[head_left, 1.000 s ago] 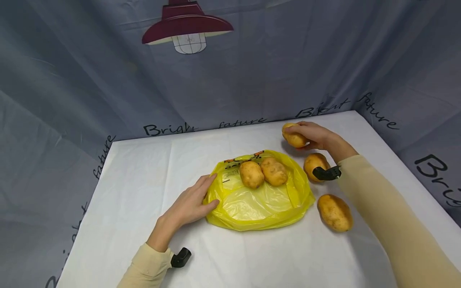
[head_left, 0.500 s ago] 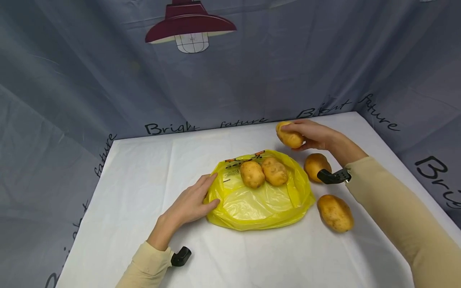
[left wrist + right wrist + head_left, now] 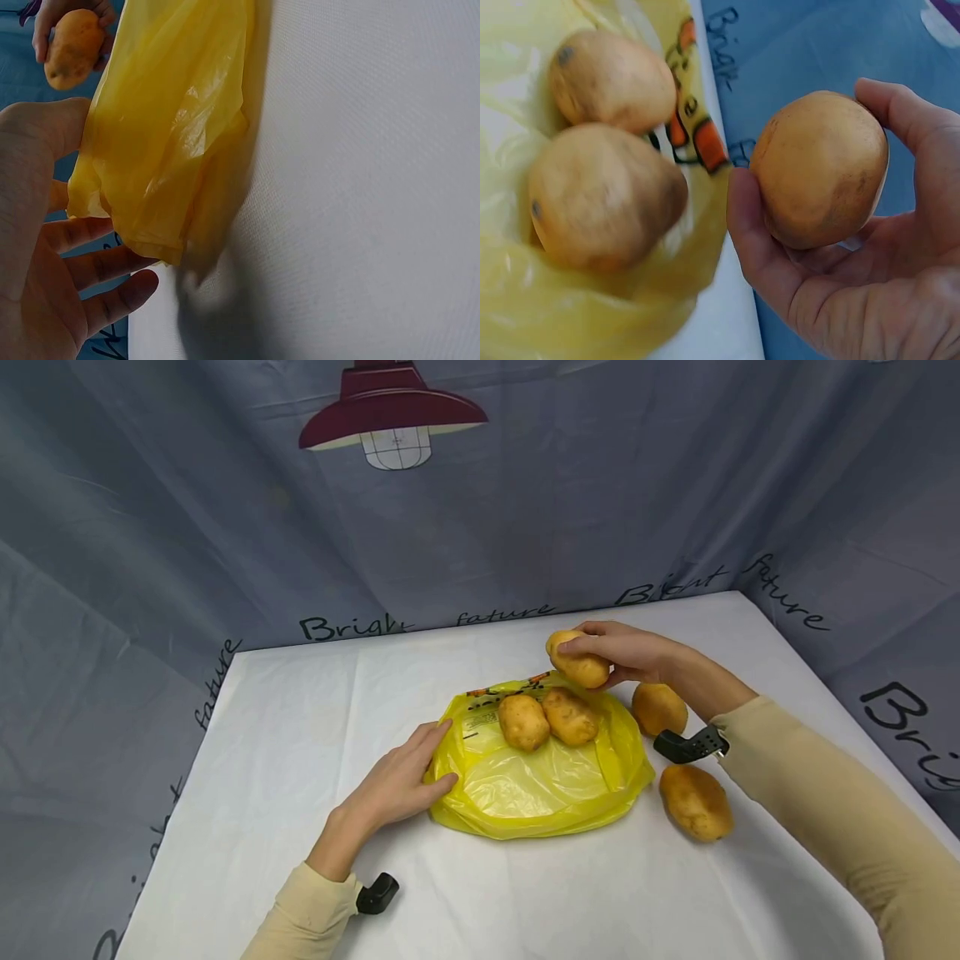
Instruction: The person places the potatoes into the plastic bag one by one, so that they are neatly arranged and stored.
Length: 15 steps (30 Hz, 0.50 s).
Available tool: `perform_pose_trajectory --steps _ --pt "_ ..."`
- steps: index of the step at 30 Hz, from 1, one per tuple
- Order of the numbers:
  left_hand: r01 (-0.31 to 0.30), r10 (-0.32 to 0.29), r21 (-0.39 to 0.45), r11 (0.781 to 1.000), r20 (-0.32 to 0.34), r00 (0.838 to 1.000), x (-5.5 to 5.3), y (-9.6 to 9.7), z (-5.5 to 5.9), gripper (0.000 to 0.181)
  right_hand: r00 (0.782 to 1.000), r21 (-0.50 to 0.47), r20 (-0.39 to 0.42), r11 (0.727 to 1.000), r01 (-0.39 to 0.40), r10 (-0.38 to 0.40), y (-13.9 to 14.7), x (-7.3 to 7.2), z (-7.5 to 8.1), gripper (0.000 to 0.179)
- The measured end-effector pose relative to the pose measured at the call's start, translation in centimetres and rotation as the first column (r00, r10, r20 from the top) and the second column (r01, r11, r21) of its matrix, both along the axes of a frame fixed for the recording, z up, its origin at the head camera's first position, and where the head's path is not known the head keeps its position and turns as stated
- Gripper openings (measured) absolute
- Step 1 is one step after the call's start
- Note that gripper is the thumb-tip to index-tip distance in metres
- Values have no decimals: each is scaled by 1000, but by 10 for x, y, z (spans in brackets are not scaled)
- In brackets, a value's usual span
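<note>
My right hand (image 3: 626, 652) pinches a potato (image 3: 576, 662) between thumb and fingers, over the far right rim of a yellow plastic bag (image 3: 517, 814). The bag stands spread wide at the top, and two potatoes, a left one (image 3: 523, 723) and a right one (image 3: 570, 717), lie side by side inside it. My left hand (image 3: 397, 781) touches the bag's left side with spread, mostly straight fingers; in the left wrist view the thumb (image 3: 64, 124) meets the bag's edge and some fingertips go behind the plastic. The right wrist view shows the held potato (image 3: 821, 169) close.
Two more potatoes, one farther (image 3: 658, 710) and one nearer (image 3: 696, 803), lie on the white tablecloth (image 3: 300, 727) right of the bag, beneath and beside the right forearm. A grey curtain (image 3: 570, 510) with printed lettering hangs behind the table.
My right hand has carried the potato leftward and nearer, from beyond the bag's right end to over its far rim. The left hand and the bag have stayed in place.
</note>
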<state>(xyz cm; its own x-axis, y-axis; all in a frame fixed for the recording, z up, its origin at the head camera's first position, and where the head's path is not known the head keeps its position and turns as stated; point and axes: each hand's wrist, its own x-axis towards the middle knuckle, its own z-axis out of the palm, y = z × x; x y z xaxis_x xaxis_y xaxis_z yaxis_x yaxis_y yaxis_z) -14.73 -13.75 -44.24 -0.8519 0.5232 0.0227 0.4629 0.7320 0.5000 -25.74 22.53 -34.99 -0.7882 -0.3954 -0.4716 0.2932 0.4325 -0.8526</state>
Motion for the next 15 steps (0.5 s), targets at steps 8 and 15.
perform_pose_trajectory --steps 8,15 --pt "3 -3 0 1000 -1 1000 0 2 0 78 995 59 -18 994 -96 97 -29 15 0 70" --pt "0 0 11 1000 -10 1000 1 2 1 77 973 310 -144 942 -131 183 -61 30 4 65"
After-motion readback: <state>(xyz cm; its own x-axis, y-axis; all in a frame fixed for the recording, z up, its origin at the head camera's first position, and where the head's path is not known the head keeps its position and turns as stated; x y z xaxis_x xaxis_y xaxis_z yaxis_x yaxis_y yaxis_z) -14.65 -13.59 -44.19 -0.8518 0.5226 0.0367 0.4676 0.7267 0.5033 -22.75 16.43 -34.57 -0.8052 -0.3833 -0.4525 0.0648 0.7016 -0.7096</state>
